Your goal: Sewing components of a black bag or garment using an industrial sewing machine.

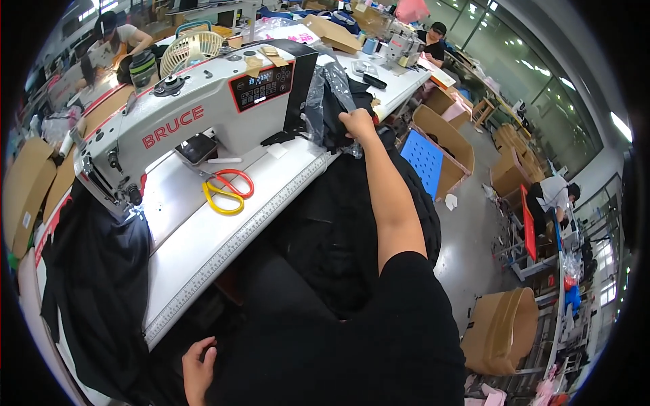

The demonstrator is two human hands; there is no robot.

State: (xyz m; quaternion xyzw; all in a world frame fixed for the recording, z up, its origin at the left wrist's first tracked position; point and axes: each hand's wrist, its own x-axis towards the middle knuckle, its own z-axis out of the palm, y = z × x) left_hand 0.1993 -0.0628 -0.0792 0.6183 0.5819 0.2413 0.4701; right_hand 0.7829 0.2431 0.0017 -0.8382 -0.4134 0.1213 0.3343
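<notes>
My right hand (358, 126) reaches out to the table's right end, its fingers closed on black cloth (334, 115). Clear plastic wrap (315, 101) lies against that cloth, and the fingertips are partly hidden. Low in the view, my left hand (198, 371) is off the table, loosely bent, thumb apart from the fingers, holding nothing. A white sewing machine (172, 111) stands on the table with its needle area lit. Under its head, a black fabric piece (101, 271) hangs over the table's left side. Scissors (229, 191) with red and yellow handles rest on the white tabletop (196, 260).
Black fabric (332, 237) is heaped beside my right arm. Beyond it are a blue perforated panel (421, 162) and an open cardboard box (455, 139). Another carton (501, 331) stands on the floor at right. Other people work at the back and far right.
</notes>
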